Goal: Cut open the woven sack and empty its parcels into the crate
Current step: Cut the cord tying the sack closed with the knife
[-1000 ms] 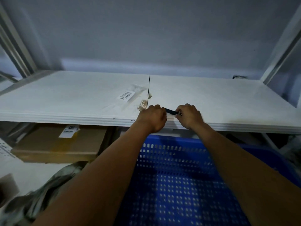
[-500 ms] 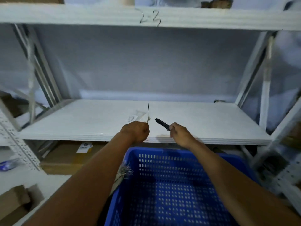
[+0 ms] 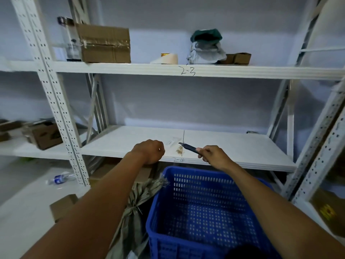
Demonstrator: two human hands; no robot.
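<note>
Both hands hover at the near edge of the white metal shelf board (image 3: 233, 146), whose surface is mostly bare to the right. The left hand (image 3: 149, 151) is clenched in a fist, contents not visible. The right hand (image 3: 212, 156) is closed round a dark utility knife (image 3: 188, 146), blade pointing far-left. Below, the blue perforated plastic crate (image 3: 205, 212) sits open; just left of it stands the olive-green woven sack (image 3: 138, 206), neck tied and frayed. A brown cardboard box (image 3: 104, 43) rests on the upper shelf

Head view, facing shelves (image 3: 186, 150), angled down, close
</note>
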